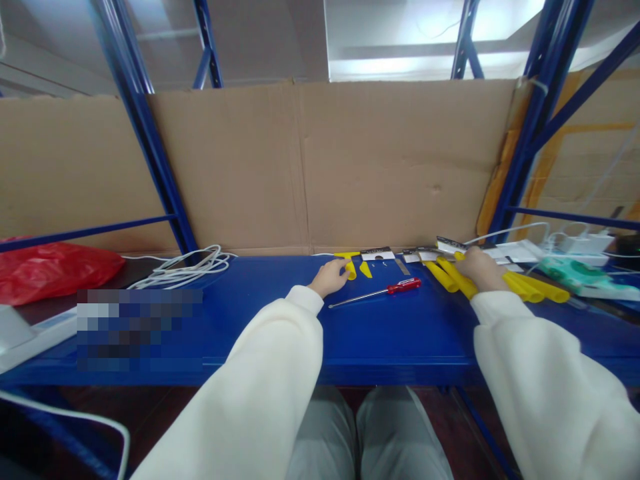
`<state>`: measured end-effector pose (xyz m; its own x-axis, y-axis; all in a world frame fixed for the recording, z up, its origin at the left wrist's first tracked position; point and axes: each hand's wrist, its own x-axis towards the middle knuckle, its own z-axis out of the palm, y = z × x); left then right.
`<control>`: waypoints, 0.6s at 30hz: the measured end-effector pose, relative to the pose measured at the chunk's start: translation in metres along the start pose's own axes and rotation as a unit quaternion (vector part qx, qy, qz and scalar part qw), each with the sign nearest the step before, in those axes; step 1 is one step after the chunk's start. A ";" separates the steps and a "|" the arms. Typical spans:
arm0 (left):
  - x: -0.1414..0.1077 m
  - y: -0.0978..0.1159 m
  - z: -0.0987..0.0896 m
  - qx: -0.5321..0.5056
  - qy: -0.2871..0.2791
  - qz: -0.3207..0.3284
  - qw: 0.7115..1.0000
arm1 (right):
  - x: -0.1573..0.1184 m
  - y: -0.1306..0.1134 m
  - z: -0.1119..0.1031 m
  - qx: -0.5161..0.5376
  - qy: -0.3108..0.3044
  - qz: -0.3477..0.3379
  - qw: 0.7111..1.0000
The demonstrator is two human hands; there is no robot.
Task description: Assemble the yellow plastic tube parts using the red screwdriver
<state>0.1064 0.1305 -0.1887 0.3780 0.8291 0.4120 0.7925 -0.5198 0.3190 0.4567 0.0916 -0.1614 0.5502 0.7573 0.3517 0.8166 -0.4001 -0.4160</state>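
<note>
My left hand [330,277] is closed at the fingertips around a small yellow piece [351,270] near the back of the blue table [390,333]. Another small yellow piece [366,269] lies just right of it. My right hand [481,268] rests on a group of yellow handles [525,285] at the right; its fingers wrap round one yellow handle [459,277]. Between my hands lies a screwdriver with a red handle [405,286], its shaft pointing left. Behind it are a metal blade [402,267] and a white-and-black card [378,254].
White cables [193,267] lie coiled at the left, by a red plastic bag [60,267] and a white power strip [40,337]. A green-and-white packet [580,273] sits far right. Cardboard [300,167] and blue posts [145,127] stand behind.
</note>
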 end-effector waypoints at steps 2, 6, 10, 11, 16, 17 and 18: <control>0.001 -0.001 0.000 -0.007 0.005 0.005 1.000 | -0.010 -0.010 -0.007 0.005 0.005 0.042 0.999; 0.001 -0.001 0.001 -0.038 0.028 0.010 0.999 | -0.021 -0.024 -0.009 0.061 0.094 -0.059 0.992; 0.000 0.001 0.003 -0.078 0.063 0.014 0.995 | -0.022 -0.033 0.003 0.106 0.183 -0.229 0.950; 0.000 0.002 0.003 -0.087 0.073 0.019 0.993 | -0.023 -0.036 0.006 0.112 0.197 -0.270 0.936; 0.000 0.007 0.005 -0.120 0.120 0.087 0.982 | -0.043 -0.061 0.013 0.096 0.203 -0.406 0.886; 0.000 0.009 0.005 -0.123 0.125 0.106 0.979 | -0.049 -0.067 0.014 0.082 0.191 -0.424 0.882; 0.000 0.010 0.005 -0.124 0.129 0.126 0.976 | -0.054 -0.072 0.014 0.068 0.180 -0.441 0.877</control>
<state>0.1166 0.1266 -0.1901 0.3869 0.6060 0.6951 0.5379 -0.7605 0.3636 0.3662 0.0870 -0.1625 -0.2458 0.5194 0.8184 0.9368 0.3440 0.0630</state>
